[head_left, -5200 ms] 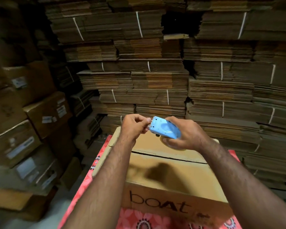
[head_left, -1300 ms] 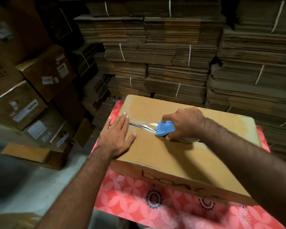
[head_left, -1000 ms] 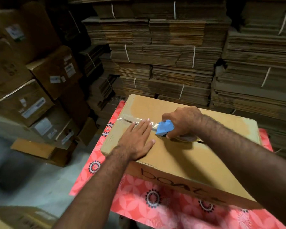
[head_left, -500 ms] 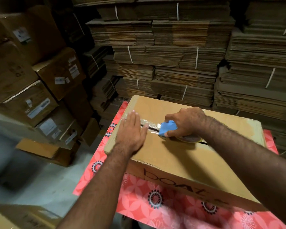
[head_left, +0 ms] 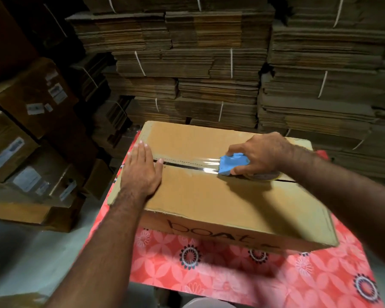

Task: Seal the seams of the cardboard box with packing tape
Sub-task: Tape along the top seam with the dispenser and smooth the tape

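A brown cardboard box (head_left: 220, 201) marked "boat" lies on a red flowered cloth (head_left: 209, 270). Its two top flaps meet in a centre seam (head_left: 285, 180) running left to right. My left hand (head_left: 141, 170) lies flat, fingers straight, on the left end of the box top, pressing the start of the tape. A shiny strip of clear packing tape (head_left: 193, 166) runs along the seam from there to a blue tape dispenser (head_left: 232, 163). My right hand (head_left: 261, 155) grips the dispenser and its roll against the box near the seam's middle.
Tied bundles of flat cardboard (head_left: 209, 70) are stacked high behind the box and to the right. Sealed labelled cartons (head_left: 31, 121) pile up on the left, with a flat one on the grey floor (head_left: 31, 252) beside the table.
My right hand has drawn the dispenser rightwards along the seam, laying out more tape. My left hand slid back to the box's left end and stays flat there.
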### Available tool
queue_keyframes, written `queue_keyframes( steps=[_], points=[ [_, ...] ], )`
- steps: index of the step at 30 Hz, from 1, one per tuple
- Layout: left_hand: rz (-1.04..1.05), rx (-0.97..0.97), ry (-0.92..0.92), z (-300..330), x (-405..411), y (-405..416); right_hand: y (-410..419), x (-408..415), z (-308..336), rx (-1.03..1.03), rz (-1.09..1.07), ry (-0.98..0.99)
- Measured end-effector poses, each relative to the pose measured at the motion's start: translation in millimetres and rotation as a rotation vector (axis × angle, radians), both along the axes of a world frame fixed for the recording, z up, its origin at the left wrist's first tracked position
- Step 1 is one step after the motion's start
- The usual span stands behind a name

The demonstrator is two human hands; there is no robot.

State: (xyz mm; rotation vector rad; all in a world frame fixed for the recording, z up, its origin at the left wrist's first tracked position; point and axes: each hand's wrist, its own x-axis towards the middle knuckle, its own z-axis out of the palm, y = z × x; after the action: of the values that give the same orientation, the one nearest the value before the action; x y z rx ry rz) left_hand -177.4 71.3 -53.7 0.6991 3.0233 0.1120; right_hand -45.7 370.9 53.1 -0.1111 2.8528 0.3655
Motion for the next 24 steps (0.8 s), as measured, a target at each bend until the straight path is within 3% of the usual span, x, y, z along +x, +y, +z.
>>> queue_keyframes(
  steps=[12,24],
  points=[
    [-0.023,0.004,0.026,-1,0,-1,88,89,10,-0.055,-0.149,-0.073],
    [0.039,-0.075,-0.002,3,-18,1,56,55,15,0.005,-0.205,-0.169]
  ],
)
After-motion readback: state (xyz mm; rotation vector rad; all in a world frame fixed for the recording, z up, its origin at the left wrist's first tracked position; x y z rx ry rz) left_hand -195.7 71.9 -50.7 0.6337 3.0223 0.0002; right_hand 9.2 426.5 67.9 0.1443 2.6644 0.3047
